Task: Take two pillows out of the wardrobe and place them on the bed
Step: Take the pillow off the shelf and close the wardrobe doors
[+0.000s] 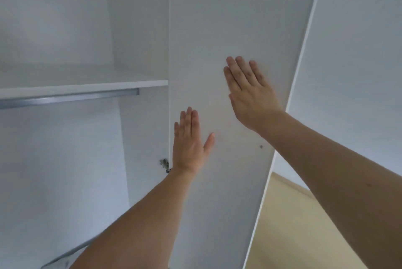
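Observation:
The white wardrobe stands open in front of me, its right door [217,18] swung out toward me. My left hand [189,142] lies flat on the inner face of that door, low and close to the hinge side. Higher and further right on the same panel, my right hand [248,92] is also spread flat, fingers pointing up. Both hands hold nothing. Inside the wardrobe I see a white shelf [82,81] and a metal hanging rail [65,100] under it. No pillow and no bed are in view.
Two metal hinges [164,164] join the door to the wardrobe side, one low and one at the top edge. A small screw head [261,146] shows on the door. Beige floor [289,225] lies right of the door, with a white wall [359,51] behind.

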Demonstrator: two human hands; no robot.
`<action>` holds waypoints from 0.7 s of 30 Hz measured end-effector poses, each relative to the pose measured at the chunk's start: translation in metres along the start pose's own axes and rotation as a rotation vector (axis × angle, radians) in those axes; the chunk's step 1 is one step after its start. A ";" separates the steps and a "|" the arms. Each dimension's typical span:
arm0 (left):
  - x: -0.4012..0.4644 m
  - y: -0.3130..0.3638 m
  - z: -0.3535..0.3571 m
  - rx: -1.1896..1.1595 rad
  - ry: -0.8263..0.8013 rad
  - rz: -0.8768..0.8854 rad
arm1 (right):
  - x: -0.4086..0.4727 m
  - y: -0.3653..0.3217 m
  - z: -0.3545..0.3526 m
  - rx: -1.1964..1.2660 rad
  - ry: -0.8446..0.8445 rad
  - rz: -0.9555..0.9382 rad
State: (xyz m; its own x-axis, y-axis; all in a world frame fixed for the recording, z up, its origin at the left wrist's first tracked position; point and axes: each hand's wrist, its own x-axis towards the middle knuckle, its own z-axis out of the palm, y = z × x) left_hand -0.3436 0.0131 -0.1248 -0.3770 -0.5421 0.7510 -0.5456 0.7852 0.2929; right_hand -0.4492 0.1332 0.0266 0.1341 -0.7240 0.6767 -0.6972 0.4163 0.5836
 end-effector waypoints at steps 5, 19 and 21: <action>-0.019 -0.137 -0.054 0.287 -0.002 -0.094 | 0.058 -0.117 0.016 0.357 -0.049 -0.014; -0.164 -0.403 -0.068 0.644 -0.205 -0.346 | 0.069 -0.456 0.125 0.825 -0.086 -0.262; -0.187 -0.427 -0.048 0.654 -0.220 -0.364 | 0.052 -0.489 0.155 0.857 -0.122 -0.278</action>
State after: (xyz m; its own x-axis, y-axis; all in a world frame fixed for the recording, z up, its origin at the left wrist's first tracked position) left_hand -0.0040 -0.2069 -0.3614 -0.1923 -0.8325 0.5196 -0.9681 0.2477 0.0386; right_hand -0.2103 -0.1935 -0.2935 0.3343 -0.8105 0.4810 -0.9423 -0.2985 0.1519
